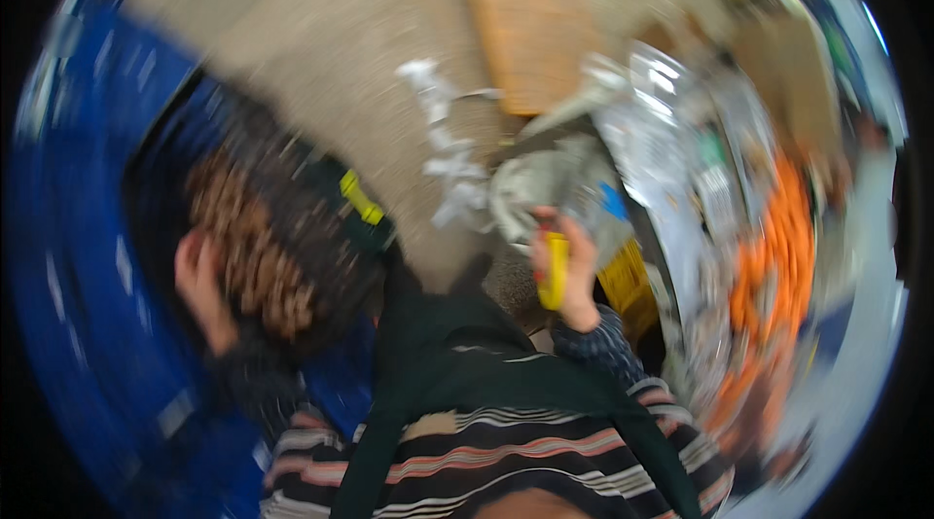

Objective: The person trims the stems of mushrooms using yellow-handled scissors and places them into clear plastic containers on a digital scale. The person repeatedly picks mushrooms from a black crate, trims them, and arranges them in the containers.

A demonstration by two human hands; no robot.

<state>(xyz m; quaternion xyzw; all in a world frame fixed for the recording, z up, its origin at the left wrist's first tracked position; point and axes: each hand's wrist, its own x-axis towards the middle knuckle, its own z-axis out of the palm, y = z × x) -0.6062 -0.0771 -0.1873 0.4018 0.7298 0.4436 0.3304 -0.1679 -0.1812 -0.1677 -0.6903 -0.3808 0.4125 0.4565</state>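
In a strongly blurred view, my right hand [574,256] holds a yellow and red hand tool [554,271], possibly a utility knife. It is above a container lined with pale plastic [562,176]. At the left, my left hand [198,278] is against the edge of a heap of small brown pieces [255,256]. This heap lies in a black crate [164,118]. Blur hides whether the left fingers grip any piece. A bright yellow strip [360,198] shows on something dark beside the crate.
Blue surfaces [73,227] surround the crate's left side. Crumpled white strips [445,147] lie on the floor [328,45], near an orange-brown board or box [533,30]. To the right are clear plastic packaging [657,125], an orange heap [777,263] and a brown cardboard piece [792,81].
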